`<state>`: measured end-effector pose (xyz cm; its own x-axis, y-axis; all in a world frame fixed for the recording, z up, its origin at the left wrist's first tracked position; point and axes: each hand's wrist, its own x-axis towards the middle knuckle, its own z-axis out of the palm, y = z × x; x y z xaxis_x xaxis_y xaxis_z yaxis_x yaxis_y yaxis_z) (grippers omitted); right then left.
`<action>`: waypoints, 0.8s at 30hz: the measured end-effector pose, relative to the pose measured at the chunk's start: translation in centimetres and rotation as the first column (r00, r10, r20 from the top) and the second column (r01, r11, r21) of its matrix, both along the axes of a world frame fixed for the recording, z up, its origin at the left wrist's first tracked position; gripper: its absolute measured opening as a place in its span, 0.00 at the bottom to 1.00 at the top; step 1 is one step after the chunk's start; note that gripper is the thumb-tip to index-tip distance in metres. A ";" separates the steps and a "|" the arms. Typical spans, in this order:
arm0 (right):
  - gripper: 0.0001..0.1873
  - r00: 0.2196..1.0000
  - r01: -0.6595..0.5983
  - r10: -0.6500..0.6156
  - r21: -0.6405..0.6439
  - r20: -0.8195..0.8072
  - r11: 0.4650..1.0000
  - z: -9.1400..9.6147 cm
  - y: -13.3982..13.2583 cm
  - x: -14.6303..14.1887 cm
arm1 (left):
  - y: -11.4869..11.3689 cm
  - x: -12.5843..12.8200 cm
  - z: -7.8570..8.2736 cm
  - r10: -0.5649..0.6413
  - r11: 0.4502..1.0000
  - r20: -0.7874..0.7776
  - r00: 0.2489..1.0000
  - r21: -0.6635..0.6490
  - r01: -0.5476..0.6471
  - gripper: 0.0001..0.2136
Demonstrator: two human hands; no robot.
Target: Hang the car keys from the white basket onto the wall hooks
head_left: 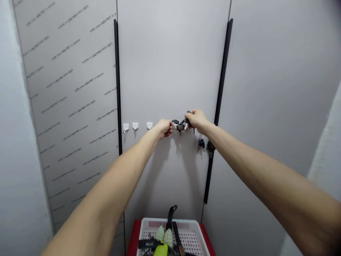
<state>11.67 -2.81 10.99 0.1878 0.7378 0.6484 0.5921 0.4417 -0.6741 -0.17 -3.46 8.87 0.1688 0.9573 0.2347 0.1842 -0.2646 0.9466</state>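
Note:
Both my arms reach out to a grey cabinet door (170, 71) that carries a row of small white hooks. My left hand (165, 127) is closed in a pinch at one end of a dark bunch of keys (180, 125). My right hand (196, 119) is closed on the other end of that bunch, holding it against the door at hook height. Three bare white hooks (135, 126) sit to the left of my hands. Another bunch of keys (201, 143) hangs just below my right wrist.
Two black vertical handles (116, 89) (218, 106) run down the cabinet doors. Below, a white perforated basket (195, 231) on a red stool (132, 238) holds straps, a green item and other small things. The left door wears printed protective film.

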 end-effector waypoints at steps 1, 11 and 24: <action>0.01 0.999 0.023 -0.024 0.008 0.039 1.000 0.6 0.2 -0.2 | 0.2 0.2 0.3 0.000 1.000 0.025 1.000 -0.010 0.000 0.08; 0.06 0.819 0.130 -0.278 0.310 0.502 0.942 2.5 0.0 -1.0 | 0.9 1.4 1.3 0.043 0.997 0.137 0.990 0.058 -0.051 0.09; 0.05 0.900 -0.313 0.378 -0.283 0.215 0.906 -16.2 -7.5 4.1 | -6.9 0.4 -15.4 -0.138 0.941 -0.739 0.660 0.109 0.319 0.13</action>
<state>15.74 -10.30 -5.17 -0.2576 0.8615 0.4375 0.5981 0.4978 -0.6281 0.19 -10.40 -6.54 0.5765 0.8058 0.1355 0.6814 -0.5656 0.4646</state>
